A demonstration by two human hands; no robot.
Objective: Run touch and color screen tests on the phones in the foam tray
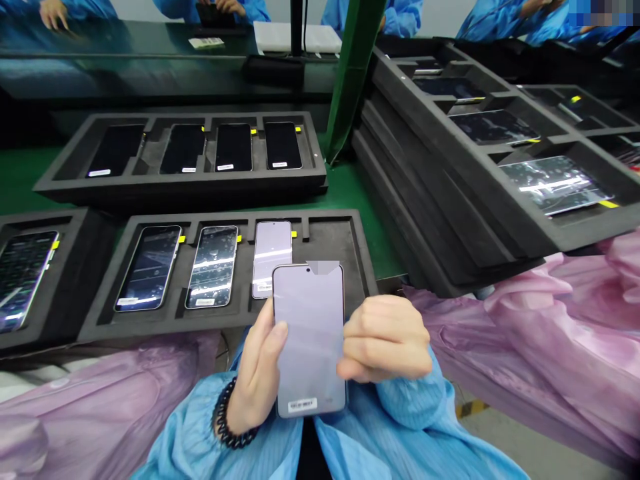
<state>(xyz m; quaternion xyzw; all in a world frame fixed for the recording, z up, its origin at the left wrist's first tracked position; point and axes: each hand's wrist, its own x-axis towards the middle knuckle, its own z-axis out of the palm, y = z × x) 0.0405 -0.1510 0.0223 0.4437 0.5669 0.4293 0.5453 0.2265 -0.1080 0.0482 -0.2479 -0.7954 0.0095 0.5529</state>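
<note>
This is an electronics factory floor, set up as a smartphone production line. A long green-topped counter carries black foam trays holding rows of glass-fronted smartphones in cut-out compartments, with more trays stacked at the right. Beyond the far counter, people in blue antistatic smocks line up, and yellow-and-black floor tape marks the near right.
</note>
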